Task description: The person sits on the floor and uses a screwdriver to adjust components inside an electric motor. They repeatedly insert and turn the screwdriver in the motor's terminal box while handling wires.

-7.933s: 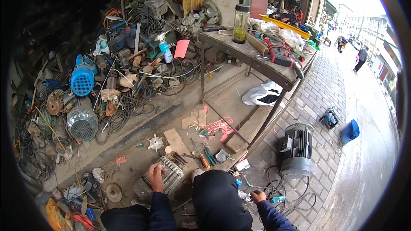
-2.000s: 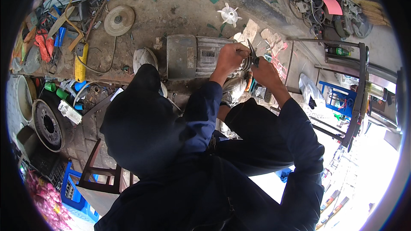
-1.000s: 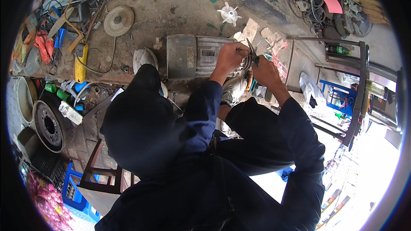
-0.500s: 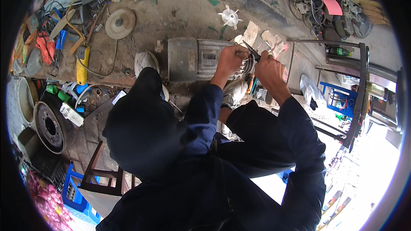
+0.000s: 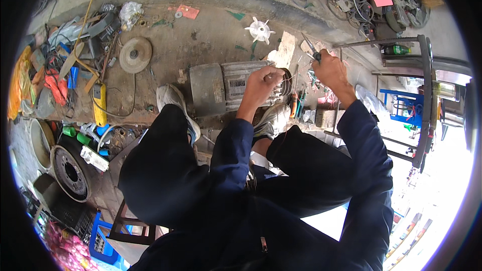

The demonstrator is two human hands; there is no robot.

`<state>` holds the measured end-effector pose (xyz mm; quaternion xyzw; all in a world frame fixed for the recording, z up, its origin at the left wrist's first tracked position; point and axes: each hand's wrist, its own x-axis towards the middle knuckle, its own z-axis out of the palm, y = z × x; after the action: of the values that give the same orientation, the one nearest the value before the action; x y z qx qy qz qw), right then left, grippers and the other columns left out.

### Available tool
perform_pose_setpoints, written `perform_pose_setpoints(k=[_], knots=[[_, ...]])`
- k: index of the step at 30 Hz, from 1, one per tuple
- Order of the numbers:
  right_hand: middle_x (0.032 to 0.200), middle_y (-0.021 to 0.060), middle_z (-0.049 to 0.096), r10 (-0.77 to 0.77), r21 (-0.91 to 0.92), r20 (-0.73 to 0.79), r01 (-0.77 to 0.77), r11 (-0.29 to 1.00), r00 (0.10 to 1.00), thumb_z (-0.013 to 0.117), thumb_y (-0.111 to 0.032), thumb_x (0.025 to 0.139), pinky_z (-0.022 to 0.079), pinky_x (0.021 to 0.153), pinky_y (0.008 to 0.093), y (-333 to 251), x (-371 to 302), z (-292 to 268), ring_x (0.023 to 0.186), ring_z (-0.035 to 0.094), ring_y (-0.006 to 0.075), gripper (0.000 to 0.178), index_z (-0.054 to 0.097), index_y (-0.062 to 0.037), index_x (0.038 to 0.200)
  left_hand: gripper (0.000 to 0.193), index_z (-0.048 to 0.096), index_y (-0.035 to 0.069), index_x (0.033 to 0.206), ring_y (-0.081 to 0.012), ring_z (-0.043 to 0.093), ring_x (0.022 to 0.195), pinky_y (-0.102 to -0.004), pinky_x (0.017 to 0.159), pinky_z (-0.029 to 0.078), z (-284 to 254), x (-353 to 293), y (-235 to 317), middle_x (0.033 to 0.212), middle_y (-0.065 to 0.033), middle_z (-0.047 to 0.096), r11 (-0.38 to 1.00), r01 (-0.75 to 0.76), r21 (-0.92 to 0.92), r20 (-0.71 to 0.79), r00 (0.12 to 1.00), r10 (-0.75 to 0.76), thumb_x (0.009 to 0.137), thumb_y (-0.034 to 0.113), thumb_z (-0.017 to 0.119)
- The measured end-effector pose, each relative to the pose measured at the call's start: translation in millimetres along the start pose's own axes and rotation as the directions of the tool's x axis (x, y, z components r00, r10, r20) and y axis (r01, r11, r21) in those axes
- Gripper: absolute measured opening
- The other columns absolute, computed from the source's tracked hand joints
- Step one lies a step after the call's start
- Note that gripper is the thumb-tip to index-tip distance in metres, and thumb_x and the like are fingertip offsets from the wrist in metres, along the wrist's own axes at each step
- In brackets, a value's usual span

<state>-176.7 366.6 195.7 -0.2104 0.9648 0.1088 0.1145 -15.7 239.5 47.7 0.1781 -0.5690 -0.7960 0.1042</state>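
Note:
A grey electric motor [image 5: 207, 90] with a ribbed housing lies on its side on the dirty floor between my shoes. My left hand [image 5: 261, 86] is closed in a pinch over the motor's right end, and a thin reddish wire [image 5: 287, 76] shows at its fingertips. To the right and apart from the motor, my right hand [image 5: 331, 73] grips a dark tool [image 5: 311, 46] with a long narrow tip pointing up and left. Its exact kind cannot be made out. Just below the motor's end lie an orange-handled tool [image 5: 294, 104] and a green-handled one [image 5: 301, 104].
A white fan wheel [image 5: 259, 31] and torn cardboard [image 5: 285, 47] lie beyond the motor. A round disc [image 5: 135, 55] and a yellow corded device [image 5: 100, 104] are at left, among scrap. A metal frame [image 5: 424, 95] stands at right; cables heap up at far right.
My hands have moved apart: the right one went right with the dark tool, away from the left fingertips. The left hand came slightly nearer. The whole view has shifted, showing more of my left leg.

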Motion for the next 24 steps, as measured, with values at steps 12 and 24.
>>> perform_pose_setpoints(k=[12, 24], knots=[[0.113, 0.0337, 0.073, 0.112, 0.134, 0.277, -0.153, 0.979, 0.954, 0.063, -0.017, 0.089, 0.056, 0.094, 0.0547, 103, 44, 194, 0.109, 0.071, 0.0492, 0.036, 0.070, 0.0046, 0.116, 0.013, 0.077, 0.002, 0.109, -0.0040, 0.055, 0.071, -0.0219, 0.063, 0.045, -5, -5, -6, 0.083, 0.0029, 0.068, 0.983, 0.030, -0.179, 0.003, 1.000, -0.030, 0.096, 0.004, 0.078], [0.110, 0.0342, 0.073, 0.087, 0.250, 0.269, -0.157, 0.955, 0.959, 0.069, -0.016, 0.086, 0.055, 0.096, 0.0549, 78, 2, 248, 0.111, 0.070, 0.0494, 0.034, 0.066, 0.0070, 0.111, 0.017, 0.076, 0.000, 0.113, -0.0080, 0.061, 0.074, -0.0253, 0.067, 0.049, -5, -8, 0, 0.093, -0.0021, 0.073, 0.999, -0.019, -0.047, 0.009, 1.000, 0.020, 0.098, 0.010, 0.077]])
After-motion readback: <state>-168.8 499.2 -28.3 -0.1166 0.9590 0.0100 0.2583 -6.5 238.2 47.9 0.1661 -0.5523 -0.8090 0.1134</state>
